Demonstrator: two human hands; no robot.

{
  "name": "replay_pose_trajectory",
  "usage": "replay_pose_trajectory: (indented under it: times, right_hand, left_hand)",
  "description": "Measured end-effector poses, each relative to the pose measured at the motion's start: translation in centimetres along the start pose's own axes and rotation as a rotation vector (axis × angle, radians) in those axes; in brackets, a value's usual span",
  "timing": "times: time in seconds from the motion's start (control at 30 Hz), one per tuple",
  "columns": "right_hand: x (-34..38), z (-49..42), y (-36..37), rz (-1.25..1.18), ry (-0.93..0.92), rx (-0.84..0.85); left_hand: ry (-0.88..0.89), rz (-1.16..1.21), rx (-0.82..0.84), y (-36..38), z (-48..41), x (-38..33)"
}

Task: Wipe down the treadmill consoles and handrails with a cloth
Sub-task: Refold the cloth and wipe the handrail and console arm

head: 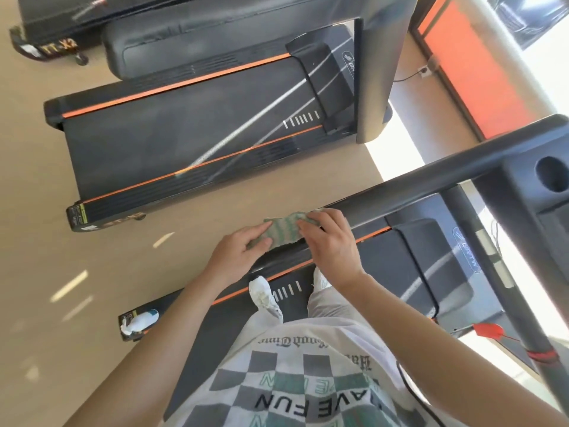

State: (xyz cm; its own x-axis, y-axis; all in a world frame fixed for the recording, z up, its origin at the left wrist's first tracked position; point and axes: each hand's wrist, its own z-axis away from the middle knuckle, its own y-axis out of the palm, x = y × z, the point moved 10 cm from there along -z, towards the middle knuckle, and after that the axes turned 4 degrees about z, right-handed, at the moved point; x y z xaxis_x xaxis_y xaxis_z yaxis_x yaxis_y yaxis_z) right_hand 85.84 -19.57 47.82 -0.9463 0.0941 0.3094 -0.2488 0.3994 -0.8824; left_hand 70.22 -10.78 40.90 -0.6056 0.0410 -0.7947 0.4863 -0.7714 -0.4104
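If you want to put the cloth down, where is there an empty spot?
The tan floor between the two treadmills is bare, and so is the neighbouring treadmill's belt. It is crowded at the handrail end, where the left hand and right hand hold the green cloth, and a spray bottle lies on this deck's rear corner.

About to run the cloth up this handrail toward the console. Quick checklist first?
1. Cloth held: ok; left hand and right hand both grip the green cloth.
2. Cloth on handrail: ok, at its near end.
3. Rail clear up to the console: ok.
4. Belt stopped: cannot tell.
5. Spray bottle handy: not ok; it lies behind, by the belt's rear corner.
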Motion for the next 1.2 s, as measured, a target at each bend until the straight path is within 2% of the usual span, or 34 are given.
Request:
replay_pose_trajectory:
  times: [0.1, 0.2, 0.43, 0.63, 0.7, 0.8, 0.87, 0.97, 1.2]
  right_hand:
    - [-4.8, 0.0, -2.3, 0.026, 0.082, -0.062]
    - [-9.2, 0.8, -4.4, 0.051, 0.19, -0.114]
    - [-18.8, 3.5, -7.2, 0.004, 0.572, -0.18]
    - [-23.5, 6.8, -7.2, -0.217, 1.036, -0.163]
    - [-23.6, 8.1, -5.4, -0.414, 1.2, -0.097]
    - [-21.5, 9.9, -1.5, -0.981, 1.464, -0.079]
    - [-19.7, 10.1, 0.3, -1.286, 1.576, -0.057]
    - [-19.0, 10.4, 1.5, -1.419, 1.608, 0.005]
    - [-23.2, 10.6, 0.5, -1.27, 1.602, -0.113]
  left_hand:
    - [0.102, -0.238, 0.061, 2.6, -2.4, -4.5]
    - [0.155, -0.331, 0.122, 5.7, -5.1, -8.4]
    - [0.229, -0.382, 0.293, 11.9, -11.1, -16.0]
    - [0.278, -0.345, 0.3, 15.3, -13.6, -19.7]
    - [0.264, -0.309, 0.267, 14.8, -13.6, -19.3]
    - [0.253, -0.29, 0.149, 12.9, -12.5, -18.0]
    - [0.237, -0.302, 0.062, 11.7, -11.2, -17.1]
    - [0.232, -0.332, -0.027, 11.1, -9.7, -16.4]
    - [0.304, -0.364, -0.052, 14.6, -12.0, -20.4]
